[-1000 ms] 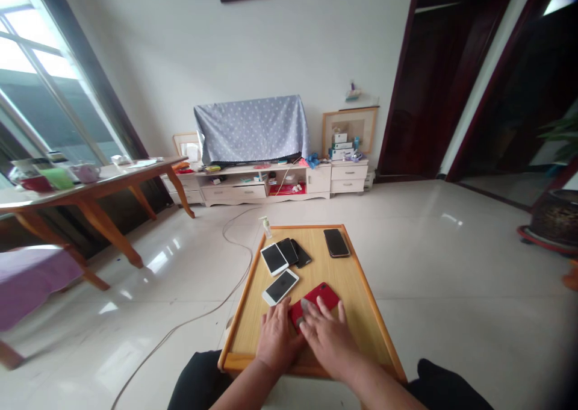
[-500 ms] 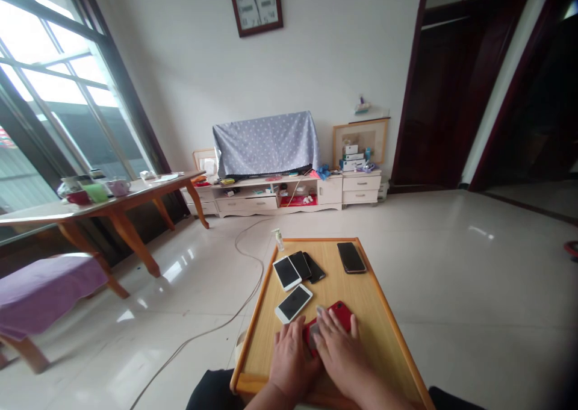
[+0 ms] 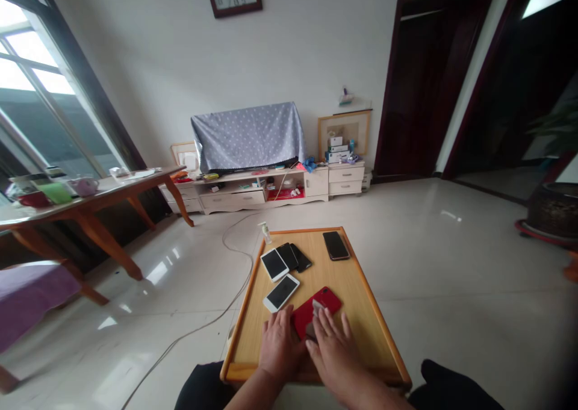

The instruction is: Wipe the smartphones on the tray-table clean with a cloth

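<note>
A red smartphone (image 3: 304,316) lies face down and slantwise on the small wooden table (image 3: 361,332), its camera end toward the far right. My left hand (image 3: 278,344) steadies its near left end, thumb and fingers at the edges. On the back of the phone, my right hand (image 3: 333,345) presses a small grey cloth (image 3: 318,306) under outstretched fingers. Part of the cloth is hidden below the palm. Just beyond my left hand is a white phone (image 3: 281,293) with a dark screen.
Another white phone (image 3: 274,265) lies beside two overlapping black phones (image 3: 293,257). A black phone (image 3: 336,245) rests at the far right. A pump bottle (image 3: 266,233) stands at the far left corner. A cable (image 3: 217,319) runs across the floor on the left.
My right hand has slid with the cloth toward the near end of the phone, baring more of its red back. The whole view has turned slightly right.
</note>
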Action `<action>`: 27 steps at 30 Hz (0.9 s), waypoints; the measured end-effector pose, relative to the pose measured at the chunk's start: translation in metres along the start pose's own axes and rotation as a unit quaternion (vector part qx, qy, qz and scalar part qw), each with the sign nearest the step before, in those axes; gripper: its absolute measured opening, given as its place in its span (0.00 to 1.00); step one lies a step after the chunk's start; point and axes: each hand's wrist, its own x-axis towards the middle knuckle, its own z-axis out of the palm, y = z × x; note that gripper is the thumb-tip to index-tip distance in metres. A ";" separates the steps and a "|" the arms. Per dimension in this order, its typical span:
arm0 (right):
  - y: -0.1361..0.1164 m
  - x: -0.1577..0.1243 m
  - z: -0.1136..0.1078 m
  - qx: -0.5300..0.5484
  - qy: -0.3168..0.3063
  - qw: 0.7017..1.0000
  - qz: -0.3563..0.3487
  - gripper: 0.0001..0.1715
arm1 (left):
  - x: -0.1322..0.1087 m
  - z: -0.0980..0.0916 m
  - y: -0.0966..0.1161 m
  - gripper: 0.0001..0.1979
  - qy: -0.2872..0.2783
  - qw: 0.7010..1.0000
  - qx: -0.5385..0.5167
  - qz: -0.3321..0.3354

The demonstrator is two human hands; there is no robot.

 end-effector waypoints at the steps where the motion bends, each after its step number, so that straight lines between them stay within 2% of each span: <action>1: -0.001 -0.005 -0.001 0.011 -0.010 1.000 -0.018 0.40 | 0.000 0.000 0.000 0.32 -0.002 1.000 0.001 0.001; 3: 0.007 -0.007 -0.009 0.017 -0.017 1.000 -0.006 0.38 | 0.001 0.000 0.002 0.32 -0.003 1.000 0.001 0.005; 6: 0.028 0.001 -0.025 -0.009 0.002 0.996 0.085 0.39 | 0.001 0.001 0.003 0.32 0.002 1.000 0.000 0.011; 8: 0.033 0.003 -0.029 -0.020 0.009 0.994 0.105 0.39 | 0.001 0.001 0.003 0.31 0.005 1.000 -0.002 0.012; 10: 0.024 -0.002 -0.025 -0.011 0.004 0.997 0.071 0.39 | 0.001 0.002 0.002 0.31 0.005 1.000 -0.006 0.011; 13: 0.000 -0.012 -0.016 0.029 -0.017 0.999 -0.027 0.37 | 0.001 0.003 0.000 0.30 -0.002 1.000 -0.015 0.007; 15: -0.008 -0.011 -0.017 0.048 -0.028 0.996 -0.067 0.36 | 0.001 0.004 0.000 0.30 -0.004 1.000 -0.018 0.005; 17: -0.005 -0.002 -0.022 0.047 -0.022 0.997 -0.050 0.35 | 0.001 0.003 0.000 0.30 0.002 1.000 -0.015 0.007; 21: 0.007 0.022 -0.030 0.017 0.009 0.999 0.041 0.37 | 0.002 0.000 0.003 0.29 0.015 1.000 0.004 0.019; 22: 0.007 0.025 -0.029 0.019 0.007 0.999 0.035 0.37 | 0.002 -0.001 0.004 0.28 0.015 1.000 0.009 0.021; 26: 0.003 0.029 -0.020 0.057 -0.006 0.996 -0.065 0.33 | 0.002 -0.006 0.009 0.20 0.002 0.999 0.022 0.048; 27: 0.004 0.031 -0.019 0.059 0.002 0.996 -0.067 0.31 | 0.002 -0.007 0.009 0.19 0.000 0.998 0.026 0.057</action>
